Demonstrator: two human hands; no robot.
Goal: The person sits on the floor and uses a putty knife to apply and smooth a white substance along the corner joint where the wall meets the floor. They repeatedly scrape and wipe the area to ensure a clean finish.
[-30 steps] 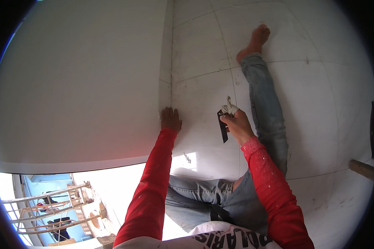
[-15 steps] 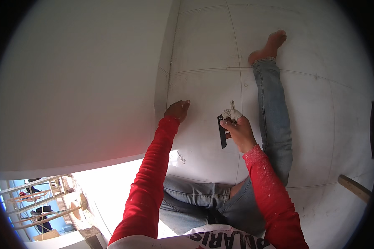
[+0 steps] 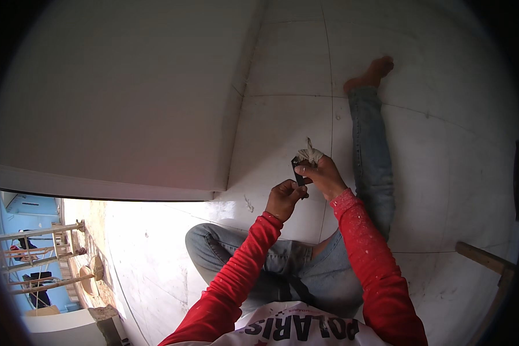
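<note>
Above the pale, smooth tiled floor [image 3: 285, 130], between your two hands, is one flat, narrow, black tool [image 3: 297, 173]. Your right hand [image 3: 327, 176] holds it, thumb pressed against its face; one crumpled, off-white wrap [image 3: 311, 154] with a twisted end sits at the fingers. Your left hand [image 3: 282, 200] is narrow, its fingers curled at the tool's lower end; you cannot tell whether they grip it. Around them lie your two legs in faded denim [image 3: 371, 135], with one bare foot [image 3: 370, 75] showing, beside one plain white panel [image 3: 115, 104].
</note>
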